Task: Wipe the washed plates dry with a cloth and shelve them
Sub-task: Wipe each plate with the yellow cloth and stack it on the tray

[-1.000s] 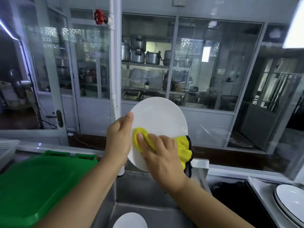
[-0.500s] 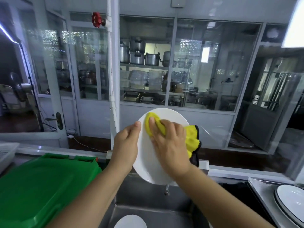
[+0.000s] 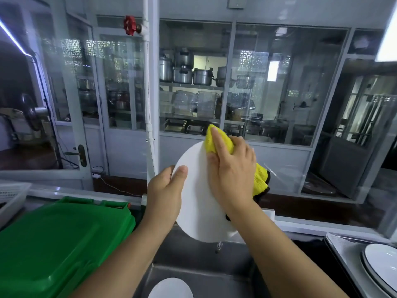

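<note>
step: drying | plate point(image 3: 196, 203) upright over sink point(image 3: 206, 278), left hand point(image 3: 166, 193) gripping its rim | right hand point(image 3: 233, 168) flat, pressing cloth point(image 3: 217, 140) at top edge | next: likely wipe remaining face, then shelve

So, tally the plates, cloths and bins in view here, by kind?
Round white plates: 3, one held, one in the sink, one dark-rimmed at right
Yellow microfibre cloth: 1
Green plastic bin: 1
Total: 5

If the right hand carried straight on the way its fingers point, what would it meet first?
The right hand points up past the plate rim, pressing the yellow cloth. Beyond that the way looks free until the glass partition, though depth is unclear.
</note>
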